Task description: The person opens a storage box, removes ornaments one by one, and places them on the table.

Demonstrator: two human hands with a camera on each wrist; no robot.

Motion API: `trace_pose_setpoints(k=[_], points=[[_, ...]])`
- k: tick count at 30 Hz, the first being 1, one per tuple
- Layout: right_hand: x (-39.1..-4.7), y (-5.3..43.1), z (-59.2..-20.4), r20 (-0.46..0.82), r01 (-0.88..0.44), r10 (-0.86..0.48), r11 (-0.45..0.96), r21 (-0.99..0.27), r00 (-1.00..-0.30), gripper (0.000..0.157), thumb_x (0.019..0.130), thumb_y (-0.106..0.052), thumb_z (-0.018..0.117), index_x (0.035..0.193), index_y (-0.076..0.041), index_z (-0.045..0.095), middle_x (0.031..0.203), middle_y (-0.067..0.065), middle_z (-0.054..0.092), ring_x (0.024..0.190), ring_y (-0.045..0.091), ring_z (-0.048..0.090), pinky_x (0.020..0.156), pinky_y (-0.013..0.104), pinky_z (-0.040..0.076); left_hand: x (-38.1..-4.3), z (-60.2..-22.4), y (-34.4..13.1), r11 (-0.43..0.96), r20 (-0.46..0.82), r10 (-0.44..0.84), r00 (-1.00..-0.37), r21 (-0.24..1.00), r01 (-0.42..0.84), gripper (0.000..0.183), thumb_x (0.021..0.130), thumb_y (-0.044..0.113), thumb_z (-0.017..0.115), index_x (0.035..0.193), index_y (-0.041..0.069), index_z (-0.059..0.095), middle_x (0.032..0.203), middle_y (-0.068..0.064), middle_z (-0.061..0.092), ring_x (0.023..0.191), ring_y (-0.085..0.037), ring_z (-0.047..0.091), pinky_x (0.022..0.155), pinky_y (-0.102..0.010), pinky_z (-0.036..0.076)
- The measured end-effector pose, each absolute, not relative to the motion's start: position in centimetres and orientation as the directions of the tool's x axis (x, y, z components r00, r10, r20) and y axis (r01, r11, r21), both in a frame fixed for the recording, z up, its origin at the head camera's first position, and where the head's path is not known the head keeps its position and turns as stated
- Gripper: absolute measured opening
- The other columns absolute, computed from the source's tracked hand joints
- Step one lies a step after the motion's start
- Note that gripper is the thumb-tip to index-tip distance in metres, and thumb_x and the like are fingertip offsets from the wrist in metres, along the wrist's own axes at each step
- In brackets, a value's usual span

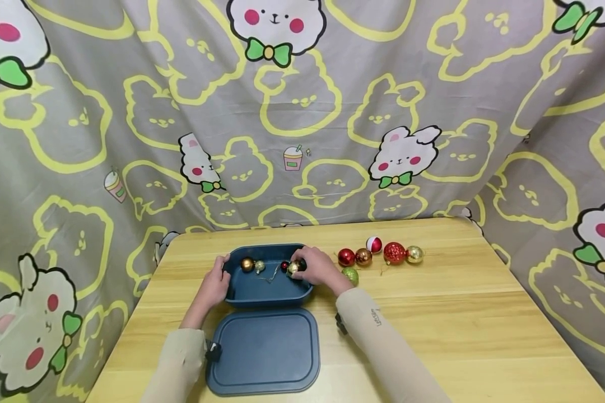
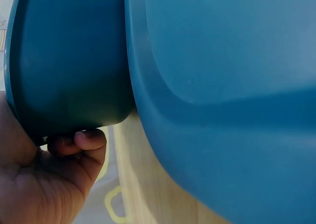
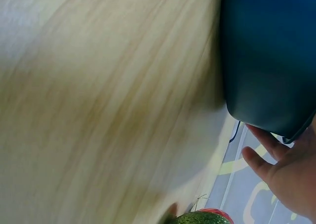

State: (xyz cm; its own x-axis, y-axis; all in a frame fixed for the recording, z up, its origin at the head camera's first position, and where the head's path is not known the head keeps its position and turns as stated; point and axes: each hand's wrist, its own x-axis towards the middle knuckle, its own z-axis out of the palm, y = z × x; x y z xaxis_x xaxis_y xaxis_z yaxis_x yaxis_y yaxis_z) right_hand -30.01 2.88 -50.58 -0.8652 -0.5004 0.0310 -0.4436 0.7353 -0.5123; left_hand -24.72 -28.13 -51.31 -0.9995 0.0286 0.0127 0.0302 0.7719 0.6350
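A dark blue rectangular box [image 1: 267, 292] stands without its lid on the wooden table. My left hand [image 1: 215, 284] grips its left end, thumb at the rim and curled fingers against the outer wall [image 2: 74, 76]. At the opposite end my right hand [image 1: 319, 266] reaches over the rim, thumb and fingertips around a shiny gold Christmas ball [image 1: 293, 268]. Two of its fingers show outside the wall in the right wrist view. Inside the box lie a copper ball [image 1: 247, 264], a small glittery gold ball [image 1: 259, 266], a small red ball [image 1: 284, 266] and a thin string.
The blue lid [image 1: 264, 352] lies flat just in front of the box. To the right are several more balls, among them a glittery green ball [image 1: 350, 275], a red ball [image 1: 346, 257] and a gold ball [image 1: 414, 254]. A patterned curtain [image 1: 292, 112] hangs behind the table.
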Motion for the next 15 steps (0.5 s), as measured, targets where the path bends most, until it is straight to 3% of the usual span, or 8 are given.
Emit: trace_pose_setpoints(k=[15], points=[[-30.08, 3.39, -50.74, 0.114, -0.454, -0.485, 0.675, -0.581, -0.867, 0.036, 0.092, -0.031, 0.08, 0.123, -0.014, 0.072, 0.124, 0.007, 0.069, 0.123, 0.032, 0.058, 0.107, 0.049, 0.046, -24.78, -51.29, -28.12, 0.786, 0.024, 0.041, -0.999, 0.616, 0.047, 0.047, 0.108, 0.006, 0.035, 0.155, 0.001, 0.029, 0.16, -0.031, 0.038, 0.113, -0.044, 0.055, 0.09, -0.052, 0.044]])
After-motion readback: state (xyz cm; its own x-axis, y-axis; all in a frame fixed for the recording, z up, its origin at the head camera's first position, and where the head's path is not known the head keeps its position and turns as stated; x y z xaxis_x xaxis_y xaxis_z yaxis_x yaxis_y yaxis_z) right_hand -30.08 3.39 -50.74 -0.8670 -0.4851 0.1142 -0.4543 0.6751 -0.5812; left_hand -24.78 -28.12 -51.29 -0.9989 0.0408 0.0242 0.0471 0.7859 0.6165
